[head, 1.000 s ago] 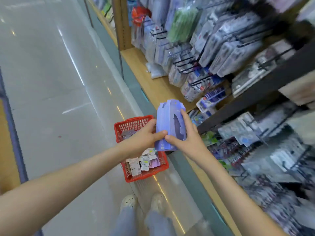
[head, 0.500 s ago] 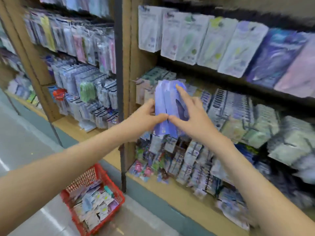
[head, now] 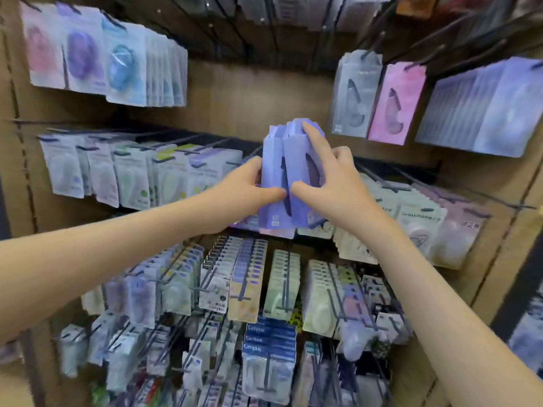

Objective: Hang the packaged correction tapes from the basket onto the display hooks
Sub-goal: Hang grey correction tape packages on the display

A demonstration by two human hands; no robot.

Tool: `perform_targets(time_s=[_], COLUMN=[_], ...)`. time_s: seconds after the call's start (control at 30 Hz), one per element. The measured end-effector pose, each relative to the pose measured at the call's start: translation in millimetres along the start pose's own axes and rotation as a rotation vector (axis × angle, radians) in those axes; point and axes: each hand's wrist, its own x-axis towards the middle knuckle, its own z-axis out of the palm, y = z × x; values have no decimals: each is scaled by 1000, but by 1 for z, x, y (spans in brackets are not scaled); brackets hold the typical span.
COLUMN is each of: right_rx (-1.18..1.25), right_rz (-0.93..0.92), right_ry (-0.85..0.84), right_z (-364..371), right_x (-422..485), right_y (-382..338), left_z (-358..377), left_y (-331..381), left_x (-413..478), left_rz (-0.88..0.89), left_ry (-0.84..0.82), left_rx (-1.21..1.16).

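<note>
I have turned fully to the shelving since a moment ago: the red basket has dropped out of view, and the bundle of purple correction tape packs (head: 289, 177) that I lifted from it is now raised in front of the middle row of the display. My left hand (head: 244, 186) grips the bundle from its left edge, thumb across the lower front, while my right hand (head: 326, 177) clasps the right side, index finger stretched up to the top of the cards. I hold it with both hands because the packs are loose cards that would fan out or slip otherwise, and I keep them upright so the hang holes at the top face the pegs. The finger at the top is probably there to peel off the front pack, or to line up the holes. The dark display hooks (head: 202, 148) jut towards me along this row; behind the bundle there may be an open one, but my hands and the motion blur hide it. No pack from this bundle is on a peg yet.
</note>
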Motion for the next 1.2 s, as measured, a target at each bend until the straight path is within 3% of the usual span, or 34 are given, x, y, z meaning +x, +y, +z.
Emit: perform_targets(time_s=[0.27, 0.4, 0.57, 0.8, 1.03, 1.2], right_rx=[133, -44, -183, -313, -170, -283], right_rz=[-7, -29, -54, -22, -17, -97], right_ry=[157, 315, 383, 295, 53, 144], right_z=[-74, -88, -96, -117, -143, -137], right_x=[47, 77, 96, 103, 101, 102], right_y=[7, 23, 29, 21, 20, 25], left_z=[-28, -40, -30, -18, -18, -14], left_y=[45, 56, 57, 62, 59, 50], left_x=[68, 99, 121, 124, 133, 141], left_rz=[275, 322, 367, 399, 410, 414], left_ry=[-7, 0, 82, 75, 121, 151], left_rx=[-151, -150, -122, -23, 11, -4])
